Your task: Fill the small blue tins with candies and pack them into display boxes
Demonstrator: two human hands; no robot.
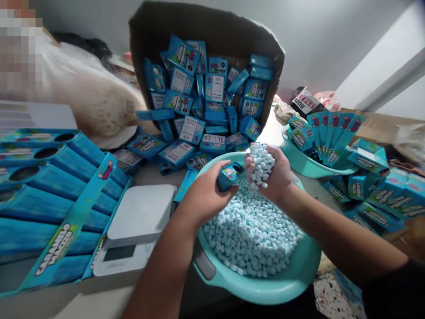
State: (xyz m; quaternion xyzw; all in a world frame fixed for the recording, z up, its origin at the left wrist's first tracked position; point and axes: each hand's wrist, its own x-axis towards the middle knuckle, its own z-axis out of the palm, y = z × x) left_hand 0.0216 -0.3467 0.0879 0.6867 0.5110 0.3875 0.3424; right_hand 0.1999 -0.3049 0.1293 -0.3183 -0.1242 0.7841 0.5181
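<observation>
My left hand (207,190) is closed round a small blue candy box (228,176), tilted so that its dark round opening faces my other hand. Cupped beside that opening, my right hand (279,170) holds a heap of pale blue candies (261,165). Both hands are above a turquoise basin (265,290), which contains a large mass of loose candies (252,235) of the same kind. How full the box is cannot be seen.
A large cardboard box (212,20) full of blue boxes lies behind the basin. At left are a white scale (141,212) and a display tray (63,235) of blue boxes. A second turquoise basin (307,161) and more boxes (388,190) are at right.
</observation>
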